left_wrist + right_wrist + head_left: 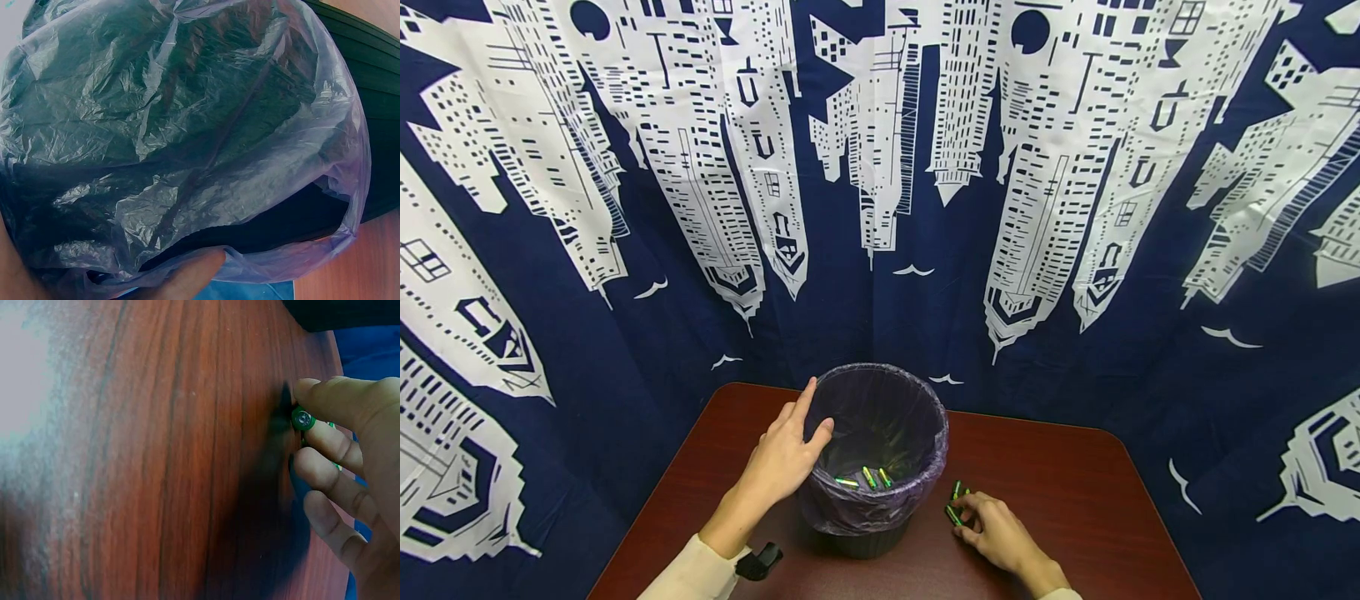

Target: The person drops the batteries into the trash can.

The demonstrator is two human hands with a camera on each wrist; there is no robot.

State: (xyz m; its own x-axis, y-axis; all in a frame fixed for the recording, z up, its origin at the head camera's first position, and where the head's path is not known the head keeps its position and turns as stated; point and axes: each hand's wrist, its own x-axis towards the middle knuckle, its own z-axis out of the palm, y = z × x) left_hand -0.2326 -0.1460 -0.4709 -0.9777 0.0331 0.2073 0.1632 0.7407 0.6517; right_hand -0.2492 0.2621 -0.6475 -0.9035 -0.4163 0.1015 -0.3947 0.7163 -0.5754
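A dark trash can (868,545) lined with a thin purplish plastic bag (925,479) stands on the table. Several green-and-gold batteries (869,477) lie inside it. My left hand (784,454) rests at the can's left rim, index finger straight and thumb reaching over the opening. In the left wrist view, the thumb (194,275) touches the bag's crinkled edge. Right of the can, my right hand (996,531) pinches a green battery (304,418) between thumb and index finger, close over the table. Another battery (957,490) lies just beyond those fingertips.
The reddish-brown wooden table (1060,467) has rounded far corners. Behind it hangs a navy curtain (850,325) printed with white upside-down buildings and birds. A black wrist device (758,562) sits at the left sleeve (696,573).
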